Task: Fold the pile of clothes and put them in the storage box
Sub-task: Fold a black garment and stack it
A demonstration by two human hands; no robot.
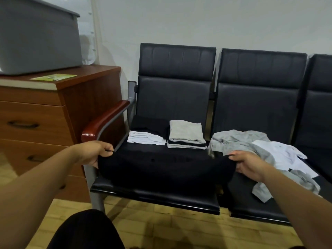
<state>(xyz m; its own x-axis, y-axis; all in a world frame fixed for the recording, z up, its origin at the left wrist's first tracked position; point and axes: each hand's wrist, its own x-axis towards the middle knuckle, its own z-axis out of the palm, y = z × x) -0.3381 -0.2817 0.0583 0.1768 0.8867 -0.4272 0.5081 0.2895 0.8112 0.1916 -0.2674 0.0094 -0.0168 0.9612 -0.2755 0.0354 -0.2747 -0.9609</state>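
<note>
Two hands pinch the black garment (165,168) lying across the front of the chair seat (161,194), left hand (93,153) on its left edge, right hand (249,164) on its right; folded stacks (186,135) sit at the seat's back.

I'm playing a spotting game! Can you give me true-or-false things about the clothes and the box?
1. The left hand and the right hand both grip the black garment. True.
2. The grey storage box stands on the floor. False: it sits on the wooden cabinet.
3. Folded clothes lie at the back of the seat. True.
4. The unfolded pile is in the box. False: it lies on the next seat.
</note>
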